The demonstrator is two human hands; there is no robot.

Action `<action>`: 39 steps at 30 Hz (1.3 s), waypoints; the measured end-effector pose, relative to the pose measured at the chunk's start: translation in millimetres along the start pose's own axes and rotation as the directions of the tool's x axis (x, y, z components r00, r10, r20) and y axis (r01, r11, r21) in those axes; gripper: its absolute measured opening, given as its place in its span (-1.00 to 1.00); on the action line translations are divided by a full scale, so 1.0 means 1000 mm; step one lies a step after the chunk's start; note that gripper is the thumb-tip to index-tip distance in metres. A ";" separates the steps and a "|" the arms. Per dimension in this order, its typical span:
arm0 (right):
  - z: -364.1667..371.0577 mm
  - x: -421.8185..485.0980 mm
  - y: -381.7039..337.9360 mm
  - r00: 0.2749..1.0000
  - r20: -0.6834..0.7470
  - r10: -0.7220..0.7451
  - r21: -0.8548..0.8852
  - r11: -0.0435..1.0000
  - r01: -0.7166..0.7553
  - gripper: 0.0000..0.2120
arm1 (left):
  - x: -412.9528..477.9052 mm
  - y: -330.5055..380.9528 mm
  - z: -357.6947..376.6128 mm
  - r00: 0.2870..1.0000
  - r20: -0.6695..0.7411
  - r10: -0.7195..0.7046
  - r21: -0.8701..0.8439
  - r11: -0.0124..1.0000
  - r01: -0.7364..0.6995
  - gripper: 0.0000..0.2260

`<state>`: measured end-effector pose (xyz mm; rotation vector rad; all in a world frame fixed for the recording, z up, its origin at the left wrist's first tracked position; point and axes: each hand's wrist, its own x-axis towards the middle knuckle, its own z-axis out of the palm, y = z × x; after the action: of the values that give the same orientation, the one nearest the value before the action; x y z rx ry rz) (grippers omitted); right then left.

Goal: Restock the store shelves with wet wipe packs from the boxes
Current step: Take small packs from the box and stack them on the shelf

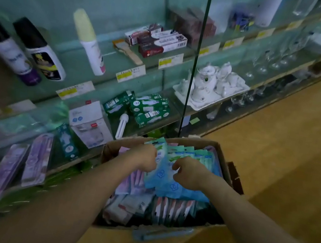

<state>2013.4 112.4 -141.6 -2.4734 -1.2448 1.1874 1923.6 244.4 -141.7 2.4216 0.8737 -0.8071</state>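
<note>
Left hand [144, 157], right hand [187, 174]: fingers grasp blue wipe packs [166, 179] in cardboard box [223, 162]; tan floor [282, 155], glass shelves [106, 82].

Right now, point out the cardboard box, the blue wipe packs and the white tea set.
cardboard box [194, 142]: head view, far wall.
blue wipe packs [162, 175]: head view, front pack's face.
white tea set [205, 80]: head view, teapot's body.

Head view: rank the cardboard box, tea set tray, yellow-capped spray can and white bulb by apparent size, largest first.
1. cardboard box, though it is nearest the camera, which inflates it
2. tea set tray
3. yellow-capped spray can
4. white bulb
The tray and can sit farther back, so their true order is unsure.
</note>
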 end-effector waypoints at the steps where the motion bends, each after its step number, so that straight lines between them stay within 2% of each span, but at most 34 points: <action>1: 0.006 0.006 0.000 1.000 -0.002 0.026 0.021 0.999 -0.026 -0.62 | 0.007 -0.004 0.005 1.000 0.012 -0.010 -0.037 0.999 0.011 -0.67; 6: 0.038 0.035 0.002 0.973 -0.045 0.228 0.120 0.968 -0.221 -0.60 | 0.042 -0.024 0.031 0.994 0.064 -0.086 -0.249 0.964 0.099 -0.52; 8: 0.049 0.043 0.002 0.937 -0.058 0.345 0.170 0.928 -0.331 -0.55 | 0.056 -0.028 0.045 0.992 0.061 -0.113 -0.378 0.917 0.127 -0.50; 10: 0.057 0.051 0.002 0.898 -0.072 0.435 0.231 0.883 -0.409 -0.54 | 0.070 -0.031 0.058 0.987 0.090 -0.135 -0.538 0.827 0.163 -0.53; 13: 0.063 0.060 0.001 0.855 -0.121 0.504 0.281 0.844 -0.457 -0.60 | 0.079 -0.028 0.069 0.979 0.109 -0.170 -0.735 0.649 0.194 -0.55; 14: 0.064 0.063 0.001 0.846 -0.133 0.517 0.295 0.835 -0.464 -0.60 | 0.082 -0.027 0.072 0.980 0.091 -0.177 -0.776 0.604 0.181 -0.50; 16: 0.067 0.067 0.001 0.839 -0.151 0.524 0.317 0.829 -0.461 -0.62 | 0.086 -0.028 0.074 0.977 0.080 -0.197 -0.814 0.553 0.178 -0.28; 17: 0.068 0.069 0.000 0.839 -0.152 0.523 0.332 0.826 -0.455 -0.63 | 0.084 -0.026 0.071 0.976 0.088 -0.201 -0.827 0.532 0.184 -0.26; 19: 0.071 0.072 -0.002 0.838 -0.123 0.531 0.412 0.796 -0.443 -0.63 | 0.085 -0.025 0.068 0.973 0.113 -0.201 -0.841 0.503 0.202 -0.41; 23: 0.073 0.074 -0.004 0.845 -0.040 0.534 0.636 0.665 -0.391 -0.68 | 0.086 -0.026 0.067 0.973 0.121 -0.196 -0.838 0.505 0.206 -0.54; 26: 0.070 0.065 -0.010 0.865 -0.025 0.501 0.708 0.620 -0.339 -0.81 | 0.078 -0.029 0.061 0.972 0.159 -0.173 -0.844 0.487 0.225 -0.64; 29: 0.054 0.047 -0.018 0.865 -0.099 0.493 0.707 0.646 -0.287 -0.79 | 0.059 -0.021 0.039 0.977 0.166 -0.131 -0.865 0.456 0.208 -0.64; 32: 0.024 0.018 -0.022 0.839 -0.225 0.496 0.643 0.722 -0.254 -0.73 | 0.037 0.000 0.008 0.987 0.154 -0.036 -0.857 0.492 0.152 -0.63; 35: -0.013 -0.021 -0.021 0.789 -0.343 0.509 0.599 0.766 -0.234 -0.83 | 0.010 0.036 -0.029 0.990 0.111 0.086 -0.841 0.539 0.048 -0.64; 39: -0.066 -0.087 -0.013 0.685 -0.456 0.568 0.591 0.769 -0.244 -0.74 | -0.035 0.099 -0.074 0.965 0.040 0.258 -0.804 0.582 -0.123 -0.67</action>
<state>2020.8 72.1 -39.2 -2.4605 -0.1495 0.5312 1996.6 201.8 -44.2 1.5736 0.6812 -0.3686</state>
